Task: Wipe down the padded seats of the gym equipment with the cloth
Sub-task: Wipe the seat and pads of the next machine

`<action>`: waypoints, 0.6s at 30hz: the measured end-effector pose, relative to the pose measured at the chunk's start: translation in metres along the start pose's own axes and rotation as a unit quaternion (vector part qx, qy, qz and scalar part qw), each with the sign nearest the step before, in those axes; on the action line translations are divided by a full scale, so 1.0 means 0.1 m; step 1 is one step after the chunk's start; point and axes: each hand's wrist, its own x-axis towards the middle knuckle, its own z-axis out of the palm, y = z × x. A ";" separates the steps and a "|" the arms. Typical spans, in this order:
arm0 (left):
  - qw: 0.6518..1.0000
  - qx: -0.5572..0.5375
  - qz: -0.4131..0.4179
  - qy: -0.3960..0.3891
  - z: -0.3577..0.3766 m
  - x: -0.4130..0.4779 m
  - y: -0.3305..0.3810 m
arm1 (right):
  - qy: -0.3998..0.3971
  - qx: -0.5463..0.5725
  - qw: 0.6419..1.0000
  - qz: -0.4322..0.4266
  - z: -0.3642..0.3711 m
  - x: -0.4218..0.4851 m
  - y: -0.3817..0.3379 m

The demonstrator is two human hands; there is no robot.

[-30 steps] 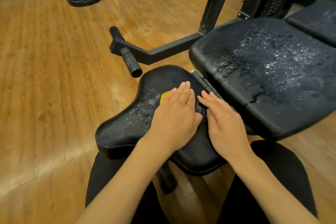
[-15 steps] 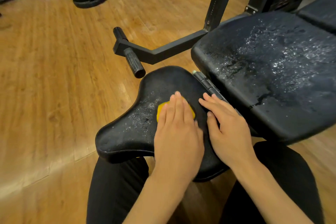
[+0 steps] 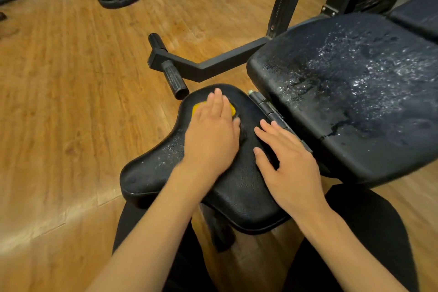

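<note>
Yellow cloth (image 3: 196, 109) under flat left hand (image 3: 213, 136) on small padded seat (image 3: 239, 199)

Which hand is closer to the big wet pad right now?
Right. The right hand lies flat on the small seat, fingertips beside the big wet pad; the left hand presses the yellow cloth farther left.

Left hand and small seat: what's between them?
In the head view, a yellow cloth lies under the left hand, whose flat fingers press it onto the small seat at its far end.
</note>
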 end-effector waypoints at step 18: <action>0.995 0.004 0.089 -0.042 0.01 0.12 -0.03 | 0.007 0.014 1.000 0.005 0.00 -0.02 -0.01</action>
